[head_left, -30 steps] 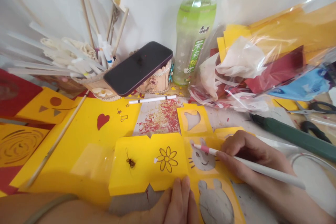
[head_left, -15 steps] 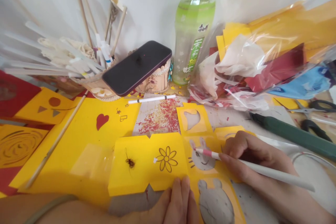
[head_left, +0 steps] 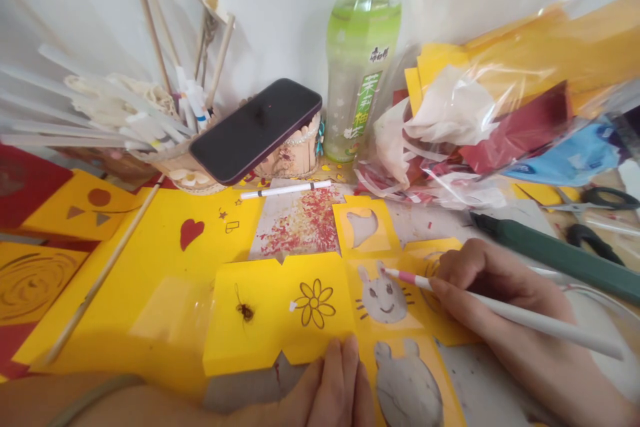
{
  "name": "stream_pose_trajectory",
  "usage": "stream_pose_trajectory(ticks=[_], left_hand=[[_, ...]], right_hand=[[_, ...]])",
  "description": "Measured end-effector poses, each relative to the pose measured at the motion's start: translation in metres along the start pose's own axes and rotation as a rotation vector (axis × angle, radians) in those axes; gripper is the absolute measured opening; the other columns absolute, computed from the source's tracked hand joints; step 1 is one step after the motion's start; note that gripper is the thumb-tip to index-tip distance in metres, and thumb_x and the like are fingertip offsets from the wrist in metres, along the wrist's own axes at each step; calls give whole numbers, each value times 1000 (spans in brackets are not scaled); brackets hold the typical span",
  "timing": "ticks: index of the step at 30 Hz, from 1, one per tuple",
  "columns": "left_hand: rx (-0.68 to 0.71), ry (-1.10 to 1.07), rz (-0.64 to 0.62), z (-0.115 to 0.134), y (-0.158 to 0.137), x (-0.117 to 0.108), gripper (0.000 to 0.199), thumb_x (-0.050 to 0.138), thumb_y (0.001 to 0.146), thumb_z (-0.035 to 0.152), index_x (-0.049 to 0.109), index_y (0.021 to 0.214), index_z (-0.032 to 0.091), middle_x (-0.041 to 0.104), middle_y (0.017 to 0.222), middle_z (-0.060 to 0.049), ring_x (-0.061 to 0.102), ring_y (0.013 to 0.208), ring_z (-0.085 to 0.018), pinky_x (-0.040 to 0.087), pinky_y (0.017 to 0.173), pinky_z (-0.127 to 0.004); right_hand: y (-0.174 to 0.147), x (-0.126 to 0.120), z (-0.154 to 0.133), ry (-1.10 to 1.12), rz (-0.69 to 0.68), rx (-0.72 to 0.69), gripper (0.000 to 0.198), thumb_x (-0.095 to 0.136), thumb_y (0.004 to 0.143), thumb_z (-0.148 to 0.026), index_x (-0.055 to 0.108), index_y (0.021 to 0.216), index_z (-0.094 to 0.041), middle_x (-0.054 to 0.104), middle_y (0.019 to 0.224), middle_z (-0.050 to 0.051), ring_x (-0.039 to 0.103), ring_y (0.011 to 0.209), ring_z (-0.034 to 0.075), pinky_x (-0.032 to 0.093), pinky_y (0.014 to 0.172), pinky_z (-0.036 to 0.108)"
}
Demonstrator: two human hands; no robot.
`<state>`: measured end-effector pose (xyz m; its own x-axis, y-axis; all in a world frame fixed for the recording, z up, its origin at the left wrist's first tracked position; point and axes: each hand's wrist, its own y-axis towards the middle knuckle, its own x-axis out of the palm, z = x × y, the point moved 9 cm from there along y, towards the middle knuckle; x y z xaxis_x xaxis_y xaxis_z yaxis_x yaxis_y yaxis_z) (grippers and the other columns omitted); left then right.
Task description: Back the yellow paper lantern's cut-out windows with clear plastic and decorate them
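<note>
My right hand (head_left: 495,293) grips a white marker pen (head_left: 530,317) with a pink band near its tip. The tip is at the right ear of a drawn rabbit face (head_left: 384,293), which has eyes, whiskers and a smile. That face fills a cut-out window in a yellow card (head_left: 367,337). Below it lies a grey bear-like cut-out (head_left: 410,383), and above it a smaller curved one (head_left: 363,228). My left hand (head_left: 333,387) lies with its fingers outstretched at the lower edge of another yellow card (head_left: 265,340), which carries a flower drawing (head_left: 315,303) and a dark insect-like shape (head_left: 245,310).
A phone (head_left: 257,130) leans on small baskets holding sticks and markers. Behind stand a green drink bottle (head_left: 364,67) and a clear plastic bag (head_left: 450,167) of paper. To the right are a dark green pen-like tool (head_left: 545,253) and scissors (head_left: 607,199). Another white marker (head_left: 285,190) lies beyond the cards.
The marker tip has moved from the rabbit's left side to its right ear, and my right hand has shifted slightly right. My left hand stays on the card. The whole view has shifted a little.
</note>
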<state>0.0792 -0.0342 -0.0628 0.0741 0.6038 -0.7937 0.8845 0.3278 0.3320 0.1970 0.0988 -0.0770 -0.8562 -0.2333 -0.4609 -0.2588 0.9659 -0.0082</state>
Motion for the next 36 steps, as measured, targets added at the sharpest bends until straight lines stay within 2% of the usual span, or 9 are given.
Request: stream_pose_trajectory(ticks=[8, 16, 23, 27, 31, 36], left_hand=[[-20, 4, 16, -2, 1, -2, 16, 48, 90, 22, 63, 88, 17, 73, 83, 5, 66, 75, -7, 51, 64, -12], [12, -26, -32, -3, 1, -2, 19, 45, 91, 23, 63, 93, 17, 73, 87, 4, 66, 79, -8, 51, 67, -13], [38, 58, -9, 8, -4, 8, 16, 46, 91, 25, 60, 87, 17, 71, 83, 6, 64, 76, -5, 50, 66, -11], [58, 69, -31, 11, -7, 11, 18, 46, 91, 29, 59, 89, 17, 70, 86, 5, 63, 80, -5, 48, 68, -11], [42, 65, -72, 17, -12, 16, 22, 47, 90, 32, 58, 96, 14, 69, 91, 2, 62, 85, -8, 49, 76, -15], [-52, 36, -3, 18, -17, 15, 20, 49, 90, 29, 59, 93, 12, 70, 90, -1, 63, 85, -9, 46, 90, -21]], right_hand=[[-1, 1, 0, 5, -18, -2, 26, 56, 81, -34, 42, 62, -23, 48, 60, -4, 42, 52, 11, 37, 44, 21], [2, -2, -2, 7, 26, 35, 27, 58, 79, -34, 43, 61, -23, 45, 57, -5, 39, 50, 11, 34, 42, 21], [2, -2, -2, 43, 16, 61, 31, 57, 78, -37, 39, 57, -22, 44, 54, -4, 38, 49, 11, 33, 41, 20], [2, -1, -5, 47, 6, 28, 29, 55, 80, -36, 41, 59, -22, 46, 56, -4, 39, 49, 10, 34, 41, 20], [3, 2, -4, 45, -26, 33, 29, 52, 83, -35, 41, 60, -22, 46, 56, -4, 40, 50, 11, 35, 42, 20], [2, 1, -2, 31, -21, 26, 30, 53, 82, -34, 40, 58, -22, 44, 54, -4, 38, 49, 10, 34, 41, 20]])
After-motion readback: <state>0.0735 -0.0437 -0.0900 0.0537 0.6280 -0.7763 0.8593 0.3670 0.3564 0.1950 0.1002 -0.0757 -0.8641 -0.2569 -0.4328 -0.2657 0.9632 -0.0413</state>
